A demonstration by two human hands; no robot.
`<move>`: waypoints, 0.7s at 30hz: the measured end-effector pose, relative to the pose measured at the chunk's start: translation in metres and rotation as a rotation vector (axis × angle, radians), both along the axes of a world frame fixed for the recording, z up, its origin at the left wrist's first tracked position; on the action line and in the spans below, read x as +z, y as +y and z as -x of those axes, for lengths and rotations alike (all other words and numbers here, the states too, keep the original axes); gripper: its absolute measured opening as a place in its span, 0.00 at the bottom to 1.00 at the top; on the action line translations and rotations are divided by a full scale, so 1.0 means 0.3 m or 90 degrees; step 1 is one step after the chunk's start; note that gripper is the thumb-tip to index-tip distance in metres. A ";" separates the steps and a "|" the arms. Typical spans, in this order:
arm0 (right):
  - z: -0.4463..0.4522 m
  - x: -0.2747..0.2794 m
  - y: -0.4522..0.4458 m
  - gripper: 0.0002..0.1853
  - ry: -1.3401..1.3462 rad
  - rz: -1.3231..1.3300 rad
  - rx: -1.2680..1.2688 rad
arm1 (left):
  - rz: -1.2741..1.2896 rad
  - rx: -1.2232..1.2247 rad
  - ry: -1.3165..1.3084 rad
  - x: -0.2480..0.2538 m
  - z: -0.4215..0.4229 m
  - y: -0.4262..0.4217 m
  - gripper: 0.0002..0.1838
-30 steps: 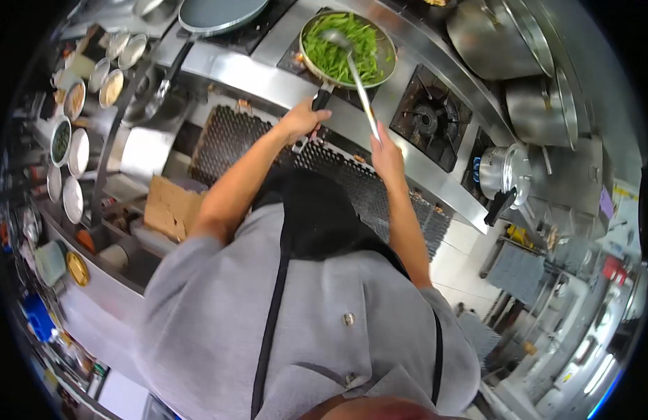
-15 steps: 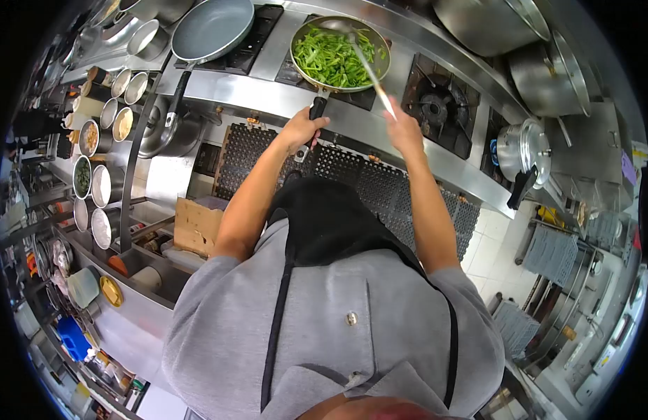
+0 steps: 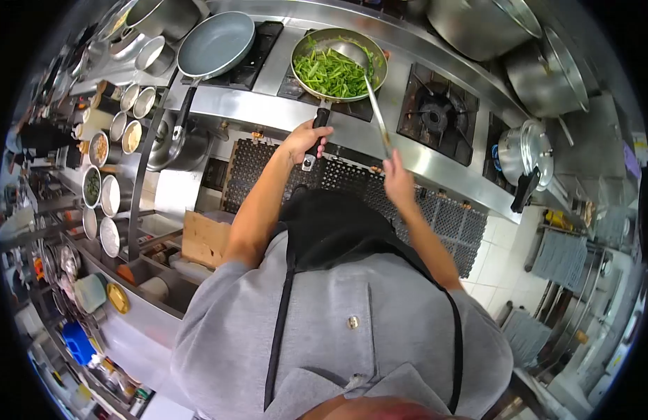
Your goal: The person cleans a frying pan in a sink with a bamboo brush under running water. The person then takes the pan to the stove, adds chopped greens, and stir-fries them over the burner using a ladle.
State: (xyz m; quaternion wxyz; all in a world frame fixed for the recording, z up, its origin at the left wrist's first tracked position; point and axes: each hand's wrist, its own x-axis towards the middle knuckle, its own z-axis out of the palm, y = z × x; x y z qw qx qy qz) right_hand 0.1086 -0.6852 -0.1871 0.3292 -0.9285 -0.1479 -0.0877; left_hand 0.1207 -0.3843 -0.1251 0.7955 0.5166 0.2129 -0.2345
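Note:
My left hand (image 3: pixel 306 142) is closed around the black handle of a frying pan (image 3: pixel 381 77) on the stove. Chopped green vegetables (image 3: pixel 329 74) fill much of the pan. My right hand (image 3: pixel 398 179) grips the end of a long-handled ladle (image 3: pixel 375 105). The ladle's round metal bowl lies in the pan, at the far right side of the greens.
A second frying pan (image 3: pixel 217 43) sits on the burner to the left. To the right are a bare gas burner (image 3: pixel 434 108), a pressure cooker (image 3: pixel 524 150) and large pots (image 3: pixel 546 73). Metal containers of ingredients (image 3: pixel 98 150) line the left side.
My right hand has moved down and toward me with the ladle, its bowl shifting slightly right and lower in the pan. My left hand keeps its hold on the pan handle.

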 end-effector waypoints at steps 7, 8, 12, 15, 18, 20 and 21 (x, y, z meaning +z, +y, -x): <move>0.070 -0.083 0.094 0.29 0.193 -0.017 -0.069 | -0.049 -0.009 -0.009 -0.031 -0.018 -0.014 0.10; 0.057 -0.072 0.063 0.27 0.165 -0.030 -0.051 | -0.068 -0.027 -0.033 -0.061 -0.019 -0.016 0.10; -0.025 0.328 -0.177 0.30 0.626 -0.259 0.014 | -0.149 -0.032 -0.070 0.151 0.168 -0.091 0.10; -0.099 0.685 -0.360 0.27 0.767 -0.100 0.048 | -0.178 -0.013 -0.035 0.356 0.297 -0.081 0.12; -0.220 0.760 -0.268 0.25 0.584 0.149 0.194 | -0.178 -0.015 -0.022 0.326 0.225 -0.056 0.11; -0.289 0.648 -0.224 0.26 0.352 0.159 0.253 | -0.219 0.012 -0.130 0.283 0.181 -0.098 0.10; -0.307 0.538 -0.220 0.26 0.163 0.133 0.298 | -0.204 0.005 -0.176 0.168 0.183 -0.097 0.09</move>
